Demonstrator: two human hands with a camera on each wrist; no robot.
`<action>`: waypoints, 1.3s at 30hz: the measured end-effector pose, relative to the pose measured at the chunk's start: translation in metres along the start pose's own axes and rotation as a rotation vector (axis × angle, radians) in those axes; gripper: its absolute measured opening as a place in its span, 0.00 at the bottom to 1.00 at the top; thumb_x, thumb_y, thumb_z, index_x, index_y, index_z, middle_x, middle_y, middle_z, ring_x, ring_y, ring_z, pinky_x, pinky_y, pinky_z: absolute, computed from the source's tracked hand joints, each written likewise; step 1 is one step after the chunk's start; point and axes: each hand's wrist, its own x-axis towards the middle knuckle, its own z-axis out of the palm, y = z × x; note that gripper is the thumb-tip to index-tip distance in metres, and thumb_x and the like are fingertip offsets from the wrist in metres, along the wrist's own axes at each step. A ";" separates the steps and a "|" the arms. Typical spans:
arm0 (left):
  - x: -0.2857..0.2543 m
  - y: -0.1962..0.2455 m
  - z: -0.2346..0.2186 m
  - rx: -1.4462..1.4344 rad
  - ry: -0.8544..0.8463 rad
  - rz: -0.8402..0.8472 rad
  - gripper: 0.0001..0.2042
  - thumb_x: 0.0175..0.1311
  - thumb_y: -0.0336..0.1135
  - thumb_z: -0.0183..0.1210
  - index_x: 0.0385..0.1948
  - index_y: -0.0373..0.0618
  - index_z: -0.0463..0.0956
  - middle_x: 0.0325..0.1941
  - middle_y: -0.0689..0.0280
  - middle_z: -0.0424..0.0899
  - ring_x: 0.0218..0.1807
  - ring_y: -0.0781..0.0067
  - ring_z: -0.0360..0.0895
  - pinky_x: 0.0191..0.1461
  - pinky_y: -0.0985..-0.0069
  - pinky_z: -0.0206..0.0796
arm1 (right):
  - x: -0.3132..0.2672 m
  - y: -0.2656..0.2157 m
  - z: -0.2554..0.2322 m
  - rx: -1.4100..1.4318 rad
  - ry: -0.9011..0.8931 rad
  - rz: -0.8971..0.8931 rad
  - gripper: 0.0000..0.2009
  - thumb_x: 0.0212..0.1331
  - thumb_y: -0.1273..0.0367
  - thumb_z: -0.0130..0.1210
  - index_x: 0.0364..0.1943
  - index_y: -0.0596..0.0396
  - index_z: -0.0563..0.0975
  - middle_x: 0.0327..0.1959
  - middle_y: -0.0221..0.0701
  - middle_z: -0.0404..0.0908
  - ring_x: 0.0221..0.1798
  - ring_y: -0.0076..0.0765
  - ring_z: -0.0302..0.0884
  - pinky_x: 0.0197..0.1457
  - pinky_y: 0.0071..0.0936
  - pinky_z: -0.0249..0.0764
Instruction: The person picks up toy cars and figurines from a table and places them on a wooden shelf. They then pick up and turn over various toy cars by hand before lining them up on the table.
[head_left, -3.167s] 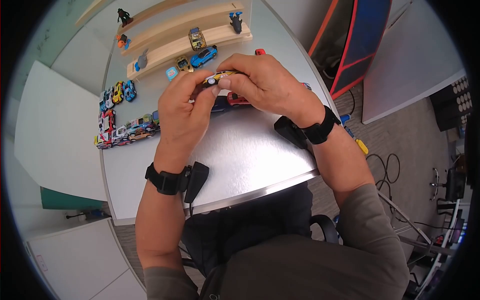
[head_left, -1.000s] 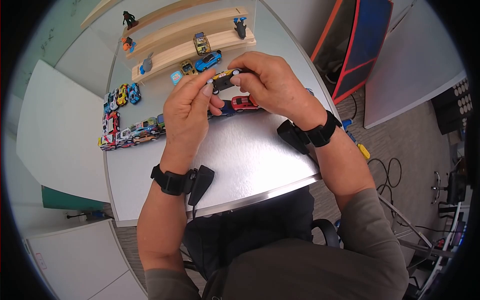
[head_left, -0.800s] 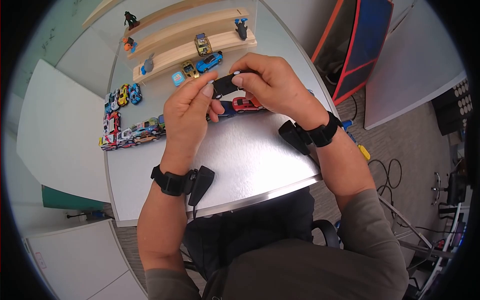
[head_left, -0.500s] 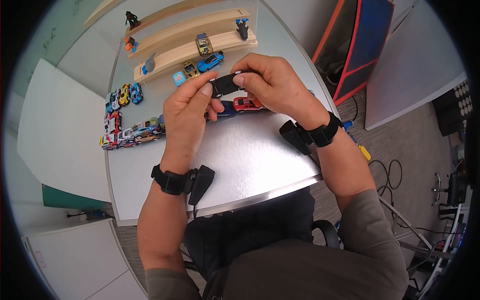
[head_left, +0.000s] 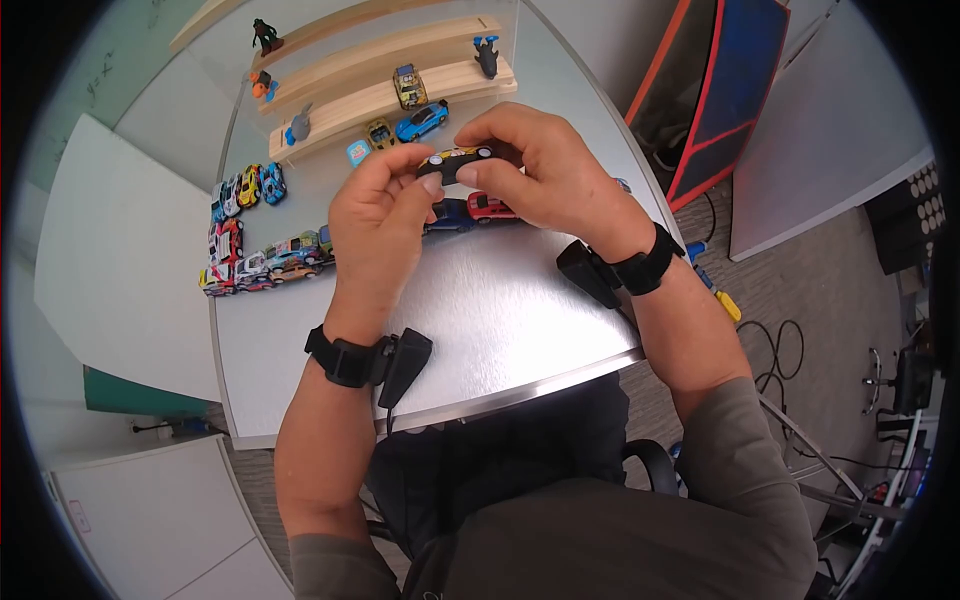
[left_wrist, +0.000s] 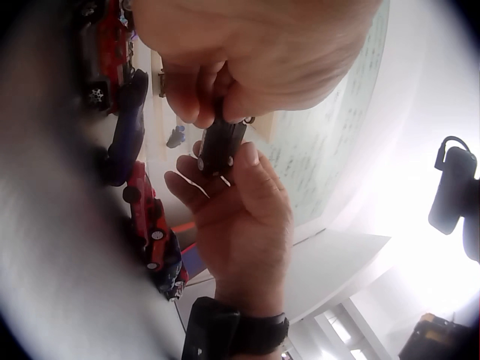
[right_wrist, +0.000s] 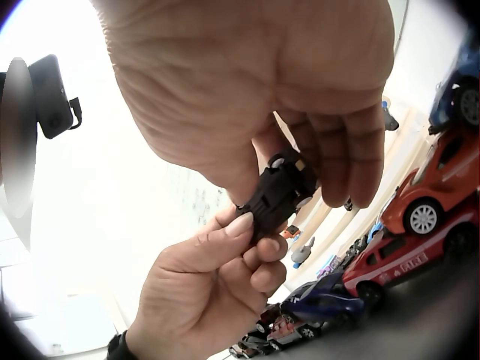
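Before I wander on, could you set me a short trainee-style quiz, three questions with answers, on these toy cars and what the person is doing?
1. What holds the small yellow-and-black toy car?
2. True or false: its flat black underside shows in both wrist views.
3. In the head view, which toy car shows just to the right of the glossy dark-blue toy car?
A) a red one
B) a white one
C) a green one

Key:
1. The person's bare left hand and bare right hand together, pinching it from either end.
2. True.
3. A, the bright red toy car.
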 end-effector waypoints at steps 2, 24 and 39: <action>-0.002 0.000 0.002 0.054 -0.035 0.075 0.12 0.67 0.21 0.60 0.51 0.36 0.79 0.35 0.70 0.79 0.33 0.85 0.75 0.37 0.87 0.69 | 0.000 0.004 0.003 -0.195 0.029 -0.271 0.12 0.60 0.71 0.65 0.44 0.61 0.80 0.35 0.34 0.80 0.32 0.26 0.79 0.37 0.23 0.77; -0.003 -0.010 0.002 0.192 -0.094 0.118 0.14 0.64 0.13 0.57 0.51 0.34 0.73 0.46 0.65 0.80 0.46 0.81 0.79 0.50 0.84 0.73 | -0.003 0.001 0.012 -0.208 0.028 -0.267 0.07 0.59 0.75 0.61 0.42 0.59 0.81 0.35 0.35 0.80 0.32 0.33 0.81 0.36 0.28 0.75; -0.004 -0.009 0.008 0.060 -0.116 0.089 0.18 0.61 0.11 0.59 0.52 0.35 0.71 0.49 0.64 0.78 0.51 0.78 0.78 0.55 0.81 0.76 | -0.003 0.000 0.014 -0.174 0.017 -0.190 0.07 0.62 0.74 0.60 0.42 0.60 0.81 0.34 0.34 0.79 0.33 0.30 0.80 0.37 0.27 0.75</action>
